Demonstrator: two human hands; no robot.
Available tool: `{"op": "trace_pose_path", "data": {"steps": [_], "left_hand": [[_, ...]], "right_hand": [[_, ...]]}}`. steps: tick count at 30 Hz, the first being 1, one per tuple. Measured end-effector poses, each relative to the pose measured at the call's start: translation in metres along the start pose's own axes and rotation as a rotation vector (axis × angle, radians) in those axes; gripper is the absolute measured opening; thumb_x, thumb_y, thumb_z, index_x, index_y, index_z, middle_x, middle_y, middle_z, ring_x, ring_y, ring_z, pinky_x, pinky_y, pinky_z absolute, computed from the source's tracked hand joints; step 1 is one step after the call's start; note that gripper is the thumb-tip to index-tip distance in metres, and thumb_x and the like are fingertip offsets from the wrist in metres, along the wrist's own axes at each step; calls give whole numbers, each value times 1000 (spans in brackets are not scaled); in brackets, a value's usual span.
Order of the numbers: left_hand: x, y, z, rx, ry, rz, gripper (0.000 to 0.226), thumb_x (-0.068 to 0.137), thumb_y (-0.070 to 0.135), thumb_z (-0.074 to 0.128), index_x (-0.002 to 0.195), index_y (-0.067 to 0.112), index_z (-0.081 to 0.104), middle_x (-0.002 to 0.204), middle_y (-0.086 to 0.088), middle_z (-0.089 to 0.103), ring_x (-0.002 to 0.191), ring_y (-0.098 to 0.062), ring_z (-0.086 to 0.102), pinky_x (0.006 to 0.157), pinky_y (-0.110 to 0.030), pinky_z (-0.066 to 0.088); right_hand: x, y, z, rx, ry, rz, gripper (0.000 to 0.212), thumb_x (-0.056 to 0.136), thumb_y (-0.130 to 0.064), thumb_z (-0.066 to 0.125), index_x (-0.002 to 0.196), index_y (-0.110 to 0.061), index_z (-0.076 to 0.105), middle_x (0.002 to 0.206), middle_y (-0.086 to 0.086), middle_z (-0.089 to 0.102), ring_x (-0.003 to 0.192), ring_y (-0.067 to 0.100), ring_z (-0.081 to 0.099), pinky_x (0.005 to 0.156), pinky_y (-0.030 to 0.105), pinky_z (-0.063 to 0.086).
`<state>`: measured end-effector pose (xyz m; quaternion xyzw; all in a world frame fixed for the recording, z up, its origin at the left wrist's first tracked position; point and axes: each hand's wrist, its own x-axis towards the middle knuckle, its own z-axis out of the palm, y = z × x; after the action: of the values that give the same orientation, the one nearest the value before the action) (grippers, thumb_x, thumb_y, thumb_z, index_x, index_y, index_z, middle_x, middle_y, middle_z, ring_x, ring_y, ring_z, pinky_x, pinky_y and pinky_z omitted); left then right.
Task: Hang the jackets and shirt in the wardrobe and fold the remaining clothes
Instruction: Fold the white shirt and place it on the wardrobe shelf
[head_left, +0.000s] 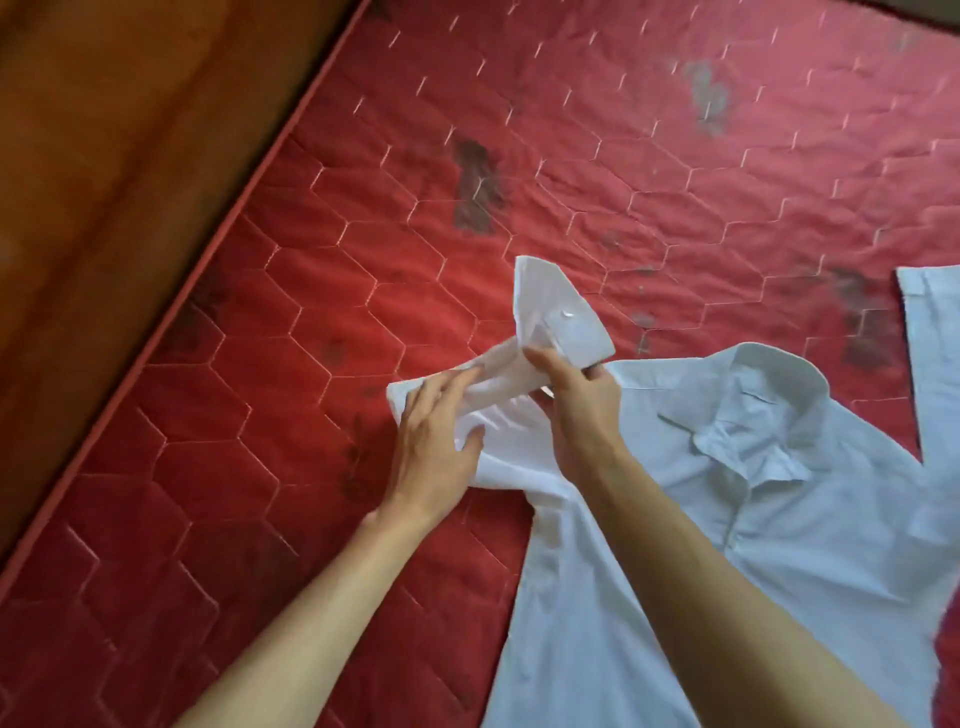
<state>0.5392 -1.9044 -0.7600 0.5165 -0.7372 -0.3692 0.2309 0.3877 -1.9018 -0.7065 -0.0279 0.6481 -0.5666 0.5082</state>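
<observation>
Shirt (779, 545), white, lies spread on a red mattress (311, 260), in the right half of the view, with its hem running off the bottom edge.

Far left: brown wood surface (104, 156) runs along the mattress edge. I cannot tell whether it is floor or bed frame.

Mattress: quilted in a hexagon stitch, with dark blotches (475, 187) scattered over the red cloth.

Left hand (436, 447): palm down on the near sleeve (498, 462), fingers fairly straight and spread, thumb out to the side. It presses flat on the fabric and grips nothing. Forearm is bare.

Near sleeve: bunched and folded back between the two hands, not lying flat.

Cuff (561, 317): raised off the mattress and standing above both hands, with one pale button (568, 314) showing on its face.

Right hand (582, 410): closed on the sleeve just below the cuff, thumb on top and fingers curled underneath, holding that end up. Its forearm crosses over the shirt's body.

Collar (753, 395): right of the hands, open and facing up, with the placket running down from it. Some creases sit around the neck opening.

Far sleeve (935, 353): lies flat on the mattress at the right edge, partly cut off by the frame.
</observation>
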Motion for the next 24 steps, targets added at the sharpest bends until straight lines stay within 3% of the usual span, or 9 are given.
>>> {"op": "trace_pose_path", "data": {"steps": [2, 4, 8, 12, 15, 18, 20, 22, 24], "left_hand": [[-10, 14, 32, 154, -25, 31, 75, 75, -4, 69, 143, 18, 49, 139, 0, 51, 128, -20, 46, 111, -35, 38], [-18, 28, 60, 253, 11, 15, 77, 69, -10, 65, 141, 14, 50, 139, -4, 52, 127, -25, 47, 110, -37, 37], [-29, 52, 105, 332, 40, 24, 68, 74, -11, 61, 137, 11, 52, 136, -9, 53, 124, -30, 48, 107, -39, 41], [-36, 69, 142, 449, -18, 34, 74, 70, -9, 67, 138, 13, 50, 137, -11, 51, 121, -33, 50, 101, -45, 47], [-42, 75, 165, 517, -86, -20, 70, 77, -6, 66, 140, 17, 47, 132, -10, 50, 110, -34, 54, 86, -48, 53], [-51, 73, 175, 628, -151, -51, 62, 78, -14, 51, 134, 14, 52, 122, -13, 51, 99, -38, 54, 69, -50, 54], [-59, 68, 174, 718, -180, -52, 68, 73, -20, 51, 133, 12, 50, 123, -16, 49, 96, -39, 52, 64, -50, 52], [-65, 60, 170, 781, -198, -47, 75, 71, -22, 55, 137, 13, 46, 123, -16, 45, 95, -39, 52, 60, -51, 52], [-68, 56, 166, 759, -173, -78, 67, 79, -15, 56, 138, 14, 44, 119, -16, 46, 92, -43, 56, 59, -52, 51]], "right_hand": [[3, -23, -59, 132, 16, -18, 30, 83, -1, 68, 112, -5, 67, 94, 7, 69, 86, 19, 68, 70, 31, 57], [3, -45, -123, 225, 14, -45, 30, 84, 1, 61, 110, -12, 65, 97, 5, 66, 83, 15, 66, 65, 23, 55], [-10, -68, -251, 350, 30, -84, 28, 86, -2, 50, 102, -19, 66, 100, 1, 64, 92, 14, 63, 77, 22, 52], [-18, -57, -360, 455, 153, -45, 34, 85, 1, 48, 101, -22, 67, 99, -3, 67, 93, 13, 63, 77, 21, 54], [-9, -40, -418, 426, 297, 23, 34, 87, 4, 50, 107, -19, 66, 105, -2, 68, 93, 11, 65, 78, 21, 54], [3, -16, -459, 329, 439, 112, 25, 87, 3, 57, 97, -17, 67, 91, -3, 69, 82, 12, 64, 71, 23, 48], [10, 1, -481, 216, 491, 146, 20, 86, 2, 63, 96, -13, 68, 86, 1, 69, 79, 15, 63, 69, 25, 50], [13, 18, -499, 79, 507, 151, 12, 84, -2, 70, 89, -13, 71, 88, 8, 70, 82, 22, 66, 74, 32, 57], [14, 31, -515, -56, 546, 149, 9, 81, -11, 77, 87, -16, 74, 92, 11, 74, 86, 26, 68, 83, 43, 57]]}}
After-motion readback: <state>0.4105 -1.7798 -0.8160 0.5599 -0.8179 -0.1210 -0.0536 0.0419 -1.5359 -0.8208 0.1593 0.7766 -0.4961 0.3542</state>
